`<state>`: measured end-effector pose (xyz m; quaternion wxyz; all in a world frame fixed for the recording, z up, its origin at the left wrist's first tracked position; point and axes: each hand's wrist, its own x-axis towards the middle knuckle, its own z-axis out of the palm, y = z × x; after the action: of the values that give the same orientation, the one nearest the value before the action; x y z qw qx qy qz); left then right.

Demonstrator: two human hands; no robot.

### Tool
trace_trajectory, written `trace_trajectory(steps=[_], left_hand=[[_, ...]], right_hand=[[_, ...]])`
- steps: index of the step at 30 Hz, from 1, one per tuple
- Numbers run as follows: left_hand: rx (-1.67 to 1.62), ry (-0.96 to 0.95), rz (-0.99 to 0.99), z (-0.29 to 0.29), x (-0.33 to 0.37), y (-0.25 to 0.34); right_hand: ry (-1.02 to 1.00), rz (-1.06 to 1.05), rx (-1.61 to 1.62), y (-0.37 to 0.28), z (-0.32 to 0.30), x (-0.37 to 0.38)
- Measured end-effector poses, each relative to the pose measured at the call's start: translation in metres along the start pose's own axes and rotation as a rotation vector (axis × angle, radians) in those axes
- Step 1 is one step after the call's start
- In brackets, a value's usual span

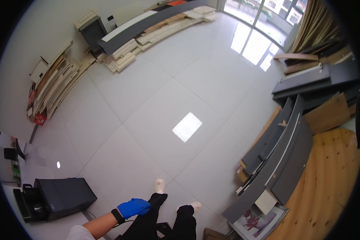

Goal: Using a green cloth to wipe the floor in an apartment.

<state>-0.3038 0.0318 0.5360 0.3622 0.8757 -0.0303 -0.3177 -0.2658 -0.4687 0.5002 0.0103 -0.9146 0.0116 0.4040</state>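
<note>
My left hand [134, 208], in a blue glove, rests over my left thigh in black trousers [151, 216]. Its fingers lie together, loosely stretched toward the knee, and nothing shows in them. Around that wrist is a black band [118, 216]. A thin dark cable [124, 223] runs just below the hand. My right hand is out of the picture. Both feet, in pale clogs [160, 186], are on the glossy tiled floor [148, 132].
Left of me stands a black box-shaped appliance [66, 196]. Pale boards [58, 88] lean at the left wall, with more boards [164, 32] stacked along the far wall. Grey panels [284, 148] and a wooden slatted surface [324, 184] fill the right. Beyond are glass doors [256, 16].
</note>
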Motion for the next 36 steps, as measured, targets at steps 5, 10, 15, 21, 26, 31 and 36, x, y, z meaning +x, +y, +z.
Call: trace_trajectory(steps=[5,10,15,21,26,31,36], left_hand=[[-0.074,0.077,-0.137,-0.016,-0.03,-0.048],[-0.468,0.079,-0.403,-0.02,-0.05,-0.129],[0.009,0.044,-0.463,0.02,-0.075,-0.263],[-0.505,0.337,-0.722,0.066,-0.081,-0.309],[-0.261,0.401,-0.41,0.049,-0.071,-0.232],[-0.767,0.528,-0.494,0.039,-0.118,-0.156],[-0.805,0.499,-0.722,0.021,-0.185,-0.082]], right_hand=[[0.016,-0.099,-0.032,-0.046,-0.046,-0.013],[0.02,-0.119,-0.091,-0.072,-0.069,-0.03],[-0.005,-0.124,-0.15,-0.09,-0.078,-0.045],[-0.083,-0.136,-0.22,-0.074,-0.057,-0.057],[-0.186,-0.191,-0.312,-0.026,-0.016,-0.048],[-0.213,-0.372,-0.462,0.021,0.023,-0.002],[-0.186,-0.349,-0.385,-0.002,0.029,0.06]])
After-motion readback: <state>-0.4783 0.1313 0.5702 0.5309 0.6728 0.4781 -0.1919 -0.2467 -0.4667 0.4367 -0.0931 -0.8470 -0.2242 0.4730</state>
